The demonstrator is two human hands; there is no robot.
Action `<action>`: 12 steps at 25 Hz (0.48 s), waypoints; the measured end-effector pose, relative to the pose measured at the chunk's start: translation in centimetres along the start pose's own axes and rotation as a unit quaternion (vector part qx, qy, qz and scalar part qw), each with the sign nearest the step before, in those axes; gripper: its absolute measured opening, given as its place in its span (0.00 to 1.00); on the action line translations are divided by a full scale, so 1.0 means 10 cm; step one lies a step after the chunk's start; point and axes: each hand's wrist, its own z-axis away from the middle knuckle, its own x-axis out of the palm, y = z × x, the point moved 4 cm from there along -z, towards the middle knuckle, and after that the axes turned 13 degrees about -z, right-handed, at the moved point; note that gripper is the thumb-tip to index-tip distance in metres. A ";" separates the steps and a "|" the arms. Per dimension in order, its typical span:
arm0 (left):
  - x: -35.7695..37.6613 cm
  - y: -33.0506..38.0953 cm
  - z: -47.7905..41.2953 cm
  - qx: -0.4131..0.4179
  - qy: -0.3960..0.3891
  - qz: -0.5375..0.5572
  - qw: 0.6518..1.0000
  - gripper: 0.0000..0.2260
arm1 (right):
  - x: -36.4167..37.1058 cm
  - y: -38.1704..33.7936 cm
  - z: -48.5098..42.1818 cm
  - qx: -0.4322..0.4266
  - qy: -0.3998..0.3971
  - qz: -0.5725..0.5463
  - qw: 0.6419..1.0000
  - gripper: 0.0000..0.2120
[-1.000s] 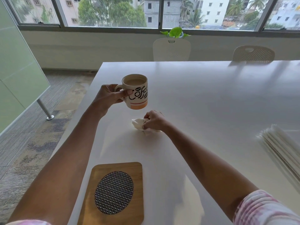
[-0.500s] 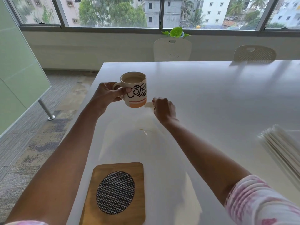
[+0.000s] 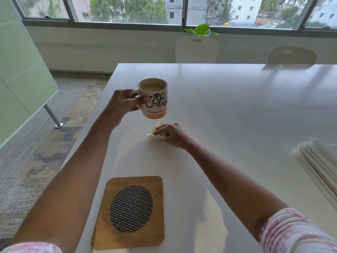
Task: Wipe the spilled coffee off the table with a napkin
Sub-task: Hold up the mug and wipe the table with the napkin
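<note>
A head-worn camera looks down on a white bench (image 3: 237, 106). At about 10 o'clock from the middle of the view, the left hand (image 3: 124, 105) grips the handle of a mug (image 3: 155, 99), with the thumb laid along the top of the handle. The mug is upright and lifted clear of the bench. It holds milky coffee and has black lettering and an orange band at its base.

Just beside the mug, at its 5 o'clock, the right hand (image 3: 171, 135) rests on the bench with its fingers curled onto a crumpled white napkin (image 3: 155, 134), pressing it to the surface. The napkin pokes out on the hand's 9 o'clock side.

At 6 o'clock from the napkin, near the front edge, a wooden board (image 3: 131, 212) with a woven oval inset lies flat. A stack of white paper (image 3: 321, 167) sits at the 3 o'clock edge. Two pale chairs (image 3: 197, 50) stand at the far side, and a leafy plant (image 3: 201, 30) stands behind one of them by the window.
</note>
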 end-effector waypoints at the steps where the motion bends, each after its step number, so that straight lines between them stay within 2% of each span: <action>1: 0.01 0.00 0.00 -0.001 0.000 -0.001 1.000 0.07 | -0.02 0.01 0.04 -0.005 -0.008 -0.014 1.000 0.19; 5: 0.09 -0.01 0.00 -0.008 -0.002 -0.013 1.000 0.06 | -0.12 0.03 0.17 0.003 -0.031 -0.044 0.999 0.21; 9: 0.16 0.02 0.01 -0.005 -0.006 -0.019 1.000 0.04 | -0.16 0.07 0.26 0.031 -0.047 -0.071 0.996 0.11; 12: 0.18 0.04 0.02 -0.008 -0.004 -0.018 1.000 0.04 | -0.17 0.09 0.30 0.015 -0.044 -0.050 0.998 0.15</action>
